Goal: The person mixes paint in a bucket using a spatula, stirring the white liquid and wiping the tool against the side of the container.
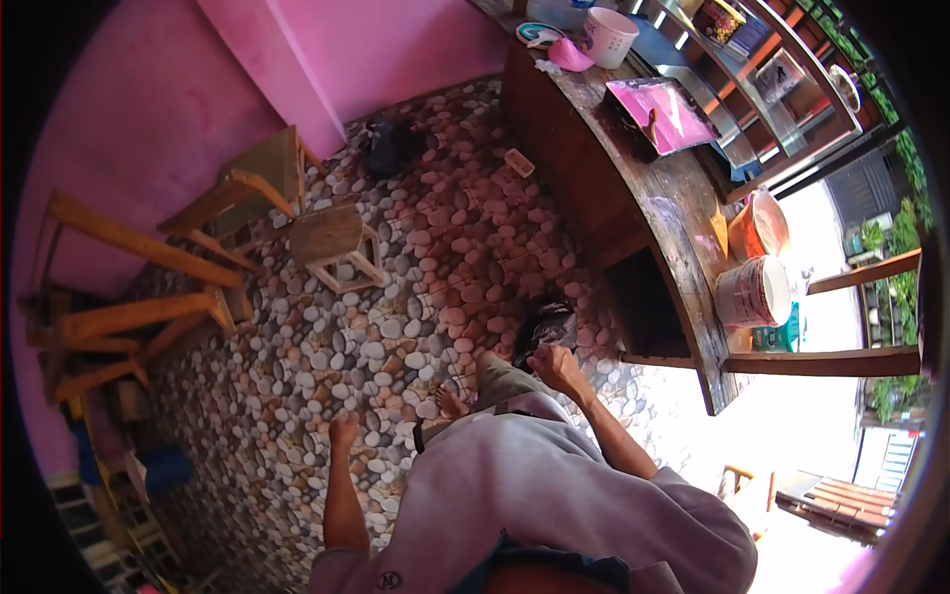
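My right hand (557, 368) is closed in front of my right thigh. A black plastic bag (546, 325) hangs from it, crumpled and shiny, over the floor. My left hand (343, 430) hangs low at my left side, away from any furniture. Its fingers point down and are too small and foreshortened to read, and I make out nothing held in it. One bare foot (451, 402) shows on the pebble-patterned floor (396, 327).
A wooden counter (683, 257) runs along the right, bearing a pink-smeared tray (665, 114), a white bucket (754, 292) and a pink basket (608, 38). A small stool (334, 243) and wooden chairs (139, 247) stand left. Another dark bag (391, 148) lies near the pink wall (406, 49).
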